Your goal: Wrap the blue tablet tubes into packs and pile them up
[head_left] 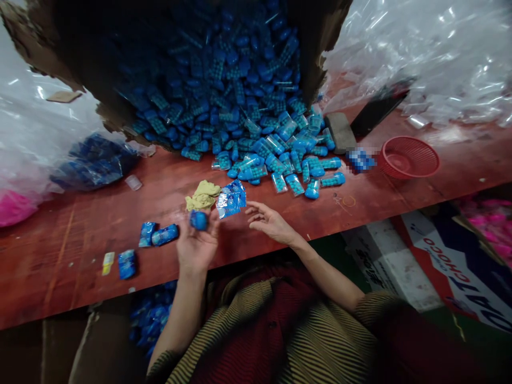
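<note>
In the head view my left hand is palm up, its fingers curled round a small blue object, blurred and seen end-on; it looks like a blue-capped bottle. My right hand hovers over the table edge with fingers apart and nothing in them. Between the hands lie flat, shiny blue printed wrappers, close to the right fingertips. A crumpled yellow cloth sits just behind the left hand. Left of that hand, several blue wrapped packs rest on the red table.
A torn cardboard box spills clear, blue-capped bottles of pellets onto the table. At right stand a grey block and a red basket. Plastic bags crowd both sides. A small yellow-and-white item lies left; printed cartons stand below.
</note>
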### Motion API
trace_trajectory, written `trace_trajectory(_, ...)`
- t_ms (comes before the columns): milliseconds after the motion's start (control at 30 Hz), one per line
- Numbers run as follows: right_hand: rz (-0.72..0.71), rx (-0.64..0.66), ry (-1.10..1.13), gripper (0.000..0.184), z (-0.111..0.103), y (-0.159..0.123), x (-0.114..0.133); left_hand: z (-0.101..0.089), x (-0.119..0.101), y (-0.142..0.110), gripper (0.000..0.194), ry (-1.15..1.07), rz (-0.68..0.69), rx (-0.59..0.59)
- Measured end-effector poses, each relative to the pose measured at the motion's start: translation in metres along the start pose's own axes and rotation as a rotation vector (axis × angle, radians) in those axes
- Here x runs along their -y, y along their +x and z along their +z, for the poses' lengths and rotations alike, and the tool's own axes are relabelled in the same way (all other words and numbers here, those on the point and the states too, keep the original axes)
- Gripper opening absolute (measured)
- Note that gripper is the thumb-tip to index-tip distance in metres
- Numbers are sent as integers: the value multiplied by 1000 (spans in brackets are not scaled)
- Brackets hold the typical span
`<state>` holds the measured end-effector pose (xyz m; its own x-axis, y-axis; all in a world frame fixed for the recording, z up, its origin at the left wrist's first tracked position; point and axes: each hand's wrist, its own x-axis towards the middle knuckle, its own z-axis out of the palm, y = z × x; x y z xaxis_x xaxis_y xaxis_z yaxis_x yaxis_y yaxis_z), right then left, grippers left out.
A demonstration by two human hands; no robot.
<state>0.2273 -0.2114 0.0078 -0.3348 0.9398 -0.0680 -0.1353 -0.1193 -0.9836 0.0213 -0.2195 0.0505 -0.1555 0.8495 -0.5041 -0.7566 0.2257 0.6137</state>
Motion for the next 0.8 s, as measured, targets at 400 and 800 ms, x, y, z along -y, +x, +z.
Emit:
trace_trajectory(400, -194, 57, -1066, 59, 63, 85, 6, -17, -1, 21, 26, 491, 507, -133)
trace_trajectory(800, -276, 104, -1342, 32, 39, 86, -6, -37, 20, 68, 38, 1200, 747, -48)
